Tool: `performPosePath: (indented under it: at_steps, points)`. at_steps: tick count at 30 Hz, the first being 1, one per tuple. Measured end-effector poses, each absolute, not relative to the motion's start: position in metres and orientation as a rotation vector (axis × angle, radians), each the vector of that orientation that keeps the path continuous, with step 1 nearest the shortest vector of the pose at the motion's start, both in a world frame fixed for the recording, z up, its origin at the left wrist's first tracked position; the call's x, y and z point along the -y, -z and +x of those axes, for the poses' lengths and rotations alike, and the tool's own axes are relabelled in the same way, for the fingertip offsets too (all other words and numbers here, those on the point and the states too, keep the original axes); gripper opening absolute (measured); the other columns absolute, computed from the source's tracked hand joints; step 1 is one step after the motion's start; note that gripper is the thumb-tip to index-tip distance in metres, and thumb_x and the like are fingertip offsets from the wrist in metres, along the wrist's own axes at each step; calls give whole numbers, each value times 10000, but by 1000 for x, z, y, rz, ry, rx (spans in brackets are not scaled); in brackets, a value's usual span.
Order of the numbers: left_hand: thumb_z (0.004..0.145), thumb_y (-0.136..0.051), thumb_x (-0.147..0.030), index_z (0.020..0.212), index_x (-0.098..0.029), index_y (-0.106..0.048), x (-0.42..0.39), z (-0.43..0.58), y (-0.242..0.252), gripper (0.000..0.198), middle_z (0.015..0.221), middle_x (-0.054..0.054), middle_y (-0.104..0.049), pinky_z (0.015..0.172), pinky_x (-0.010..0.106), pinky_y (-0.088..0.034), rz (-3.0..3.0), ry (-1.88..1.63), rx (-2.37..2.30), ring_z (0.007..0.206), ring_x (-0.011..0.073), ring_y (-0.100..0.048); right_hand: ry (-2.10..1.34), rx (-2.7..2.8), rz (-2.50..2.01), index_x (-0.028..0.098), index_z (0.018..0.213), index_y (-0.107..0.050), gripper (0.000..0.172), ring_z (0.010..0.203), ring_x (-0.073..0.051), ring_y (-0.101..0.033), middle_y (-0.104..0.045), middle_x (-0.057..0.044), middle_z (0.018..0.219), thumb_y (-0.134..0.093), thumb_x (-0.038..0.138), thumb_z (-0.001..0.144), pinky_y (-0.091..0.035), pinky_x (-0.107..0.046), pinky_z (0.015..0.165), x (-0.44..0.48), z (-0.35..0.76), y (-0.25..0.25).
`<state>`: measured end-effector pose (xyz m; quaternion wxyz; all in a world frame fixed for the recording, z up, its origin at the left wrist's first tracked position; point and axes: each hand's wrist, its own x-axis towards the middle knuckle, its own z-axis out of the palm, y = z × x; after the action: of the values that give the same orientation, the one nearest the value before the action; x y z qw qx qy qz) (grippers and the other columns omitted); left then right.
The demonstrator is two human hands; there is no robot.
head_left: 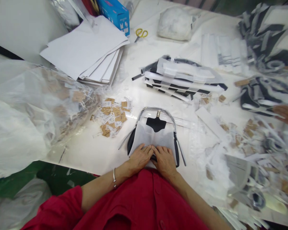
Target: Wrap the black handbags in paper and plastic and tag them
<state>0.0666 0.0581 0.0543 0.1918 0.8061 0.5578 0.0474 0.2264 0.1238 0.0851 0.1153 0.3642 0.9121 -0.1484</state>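
A black, soft-sided handbag (156,124) with an arched handle lay on the white desk (84,153) just in front of the person, a thin white sheet of paper (156,137) over its body and its dark flap showing above. It looked light and yielding, likely to dent under pressure; the paper would probably crease or slide, and the film-wrapped handle seemed slippery, so both sides of the body looked the surest hold. The left hand (140,156) and right hand (164,156) rested on the lower edge of paper and bag, fingers close together and fingertips meeting; whether the thumbs pinched from below could not be told. To the left lay loose brown and white card tags (115,115), and beyond them a large clear plastic sack (16,118), with similar brown tags blurred inside. Farther off stood a bright blue cardboard box (115,16), contents hidden, and a plump whitish plastic packet (175,24), its filling unclear.
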Motion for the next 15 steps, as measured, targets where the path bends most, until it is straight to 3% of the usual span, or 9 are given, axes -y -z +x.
performPosePath:
  at_steps: [15]
  points:
    - [947,-426,-111,1295,-128,-485,-47,68,-57,354,1265,111,-624,1113,442,-298,2241,-139,-1629,1146,195,-589,435,-2729,982,187,1344,-503,587,1025,-261,-528,-643,-100,1145,-714,324,814,-356,-399,888,-113,236,-87]
